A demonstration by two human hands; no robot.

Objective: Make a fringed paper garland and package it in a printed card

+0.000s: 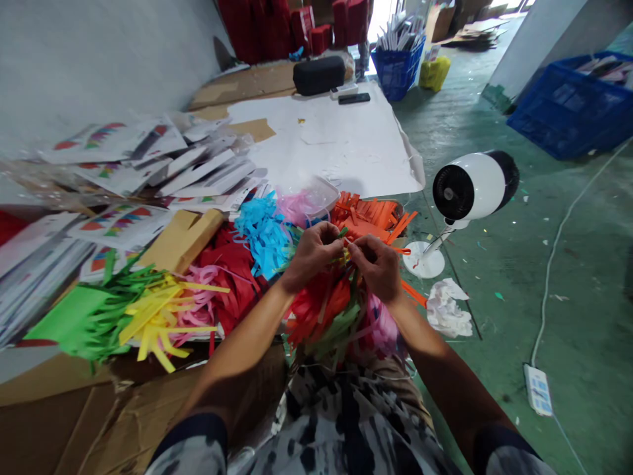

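Observation:
My left hand (pixel 312 254) and my right hand (pixel 378 267) meet at the middle of the view, both pinched on the top of a bundle of coloured paper fringe strips (pixel 329 313). The bundle mixes red, orange, green and pink strips and hangs down over my lap. Just beyond my hands lie heaps of cut fringe: blue (pixel 262 234), pink (pixel 297 204) and orange (pixel 368 218). To the left lie red fringe (pixel 230 270), yellow fringe (pixel 161 316) and green fringe (pixel 84 313).
Stacks of printed white card packs (pixel 148 158) fill the left of the table, with a large white sheet (pixel 336 142) behind. A small white fan (pixel 469 188) stands on the green floor at right, beside crumpled paper (pixel 448 307) and a power strip (pixel 538 389). Blue crates (pixel 568 109) stand further back.

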